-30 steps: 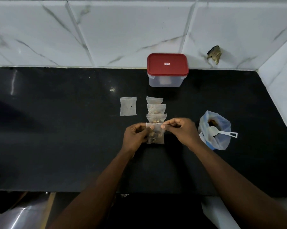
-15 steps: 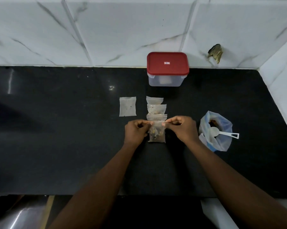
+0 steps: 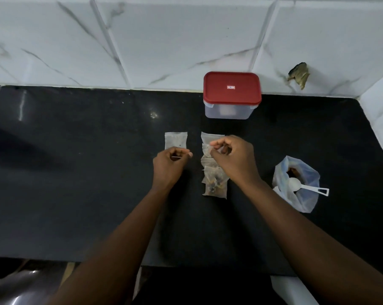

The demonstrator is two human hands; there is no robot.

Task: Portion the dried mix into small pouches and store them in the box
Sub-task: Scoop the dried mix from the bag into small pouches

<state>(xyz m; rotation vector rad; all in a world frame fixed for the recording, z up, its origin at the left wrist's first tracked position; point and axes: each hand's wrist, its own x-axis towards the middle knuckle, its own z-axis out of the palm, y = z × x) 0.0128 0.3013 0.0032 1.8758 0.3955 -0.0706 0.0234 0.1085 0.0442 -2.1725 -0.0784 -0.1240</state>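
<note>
Pouches [image 3: 214,186] line up near-to-far under right hand [image 3: 232,159]; empty pouch [image 3: 176,139] just far of left hand [image 3: 168,166]; both curled, grip unclear.

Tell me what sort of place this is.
Most likely a home kitchen: a polished black stone countertop meets a white marble-look tiled wall, with a red-lidded plastic storage box by it and a white measuring scoop resting in a bag of dried mix.
</note>
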